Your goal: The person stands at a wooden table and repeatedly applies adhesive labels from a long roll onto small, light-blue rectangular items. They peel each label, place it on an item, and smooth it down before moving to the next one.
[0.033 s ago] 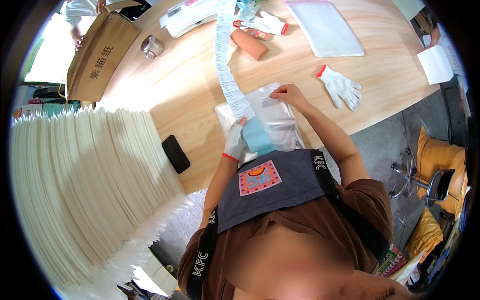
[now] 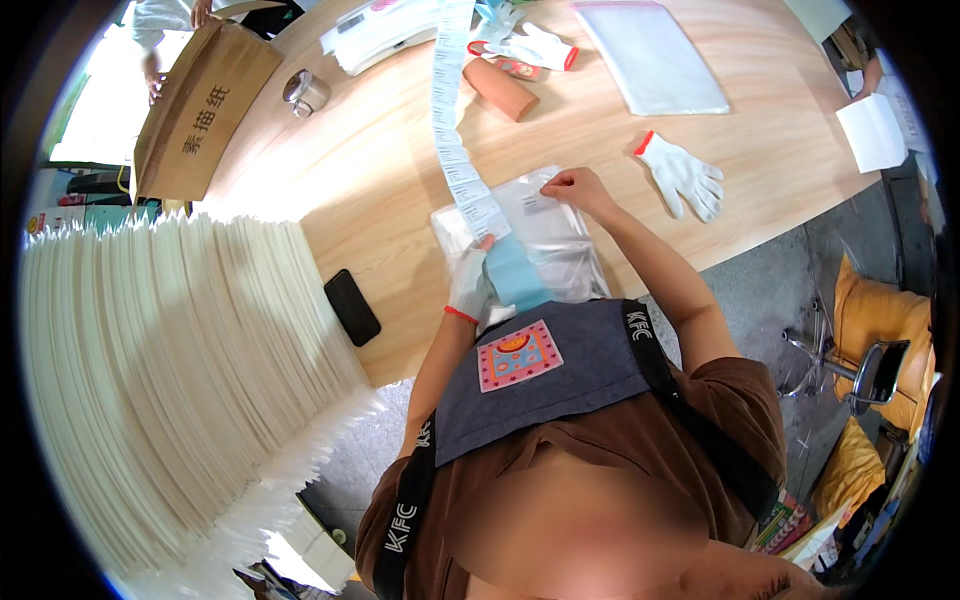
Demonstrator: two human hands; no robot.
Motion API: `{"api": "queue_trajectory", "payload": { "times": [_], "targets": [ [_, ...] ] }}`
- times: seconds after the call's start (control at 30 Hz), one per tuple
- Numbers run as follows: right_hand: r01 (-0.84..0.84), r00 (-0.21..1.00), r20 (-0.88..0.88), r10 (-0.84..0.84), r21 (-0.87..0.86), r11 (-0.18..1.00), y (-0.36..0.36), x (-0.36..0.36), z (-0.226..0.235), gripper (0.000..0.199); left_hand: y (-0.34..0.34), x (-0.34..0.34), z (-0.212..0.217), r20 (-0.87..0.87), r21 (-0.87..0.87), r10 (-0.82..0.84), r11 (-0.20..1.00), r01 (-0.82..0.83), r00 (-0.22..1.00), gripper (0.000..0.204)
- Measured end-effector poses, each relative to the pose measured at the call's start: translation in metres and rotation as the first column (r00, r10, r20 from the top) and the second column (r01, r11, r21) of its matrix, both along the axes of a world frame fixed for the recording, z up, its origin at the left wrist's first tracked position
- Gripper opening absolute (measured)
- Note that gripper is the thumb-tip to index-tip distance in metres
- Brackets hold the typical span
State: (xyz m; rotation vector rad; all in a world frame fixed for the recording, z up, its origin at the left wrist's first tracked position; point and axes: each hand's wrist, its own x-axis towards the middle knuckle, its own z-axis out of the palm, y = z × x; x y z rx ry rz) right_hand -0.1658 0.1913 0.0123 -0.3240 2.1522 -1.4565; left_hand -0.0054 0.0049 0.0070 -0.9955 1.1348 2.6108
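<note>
My left hand (image 2: 470, 278), in a white glove with a red cuff and a bare thumb, grips the long strip of printed labels (image 2: 460, 165) near its lower end. Below the thumb hangs the strip's bare light-blue backing (image 2: 515, 275). Under it lies a stack of clear plastic bags (image 2: 565, 245) at the table's near edge. My bare right hand (image 2: 575, 187) is closed, thumb and finger pinched at the bags' upper right, just above a small label (image 2: 537, 203) on the top bag. Whether the fingers hold the label's edge or the plastic is too small to tell.
A white glove (image 2: 682, 177) lies to the right, a black phone (image 2: 352, 307) to the left. Beyond are an orange-brown roll (image 2: 500, 90), plastic sleeves (image 2: 655, 55), a metal mug (image 2: 306, 93) and a cardboard box (image 2: 205, 115) beside another person. A tall paper stack (image 2: 180, 380) stands left.
</note>
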Motion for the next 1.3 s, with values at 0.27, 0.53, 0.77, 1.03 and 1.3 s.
{"api": "queue_trajectory", "payload": {
  "times": [0.27, 0.53, 0.77, 1.03, 1.3],
  "targets": [
    [0.087, 0.975, -0.213, -0.056, 0.137, 0.987, -0.009, 0.0, -0.011, 0.017, 0.004, 0.002, 0.006, -0.029, -0.003, 0.012, 1.0, -0.012, 1.0, 0.031],
    [0.153, 0.69, -0.723, -0.013, 0.128, 0.98, -0.007, 0.022, -0.004, 0.014, 0.003, 0.002, 0.004, -0.021, -0.061, 0.004, 0.998, -0.005, 1.0, 0.031],
    [0.128, 0.965, -0.192, -0.18, -0.256, 0.958, -0.006, 0.032, 0.011, 0.035, 0.002, 0.003, 0.009, -0.029, -0.019, -0.02, 1.0, 0.02, 0.999, 0.031],
    [0.062, 0.994, -0.079, -0.07, -0.099, 0.993, 0.003, 0.001, -0.008, 0.021, 0.0, 0.002, -0.002, -0.015, -0.033, -0.018, 0.999, 0.017, 1.0, 0.029],
    [0.115, 0.986, -0.103, -0.133, -0.163, 0.98, 0.009, 0.003, 0.007, 0.013, 0.0, 0.002, -0.005, 0.01, -0.045, -0.021, 0.999, 0.021, 1.0, 0.029]
  ]
}}
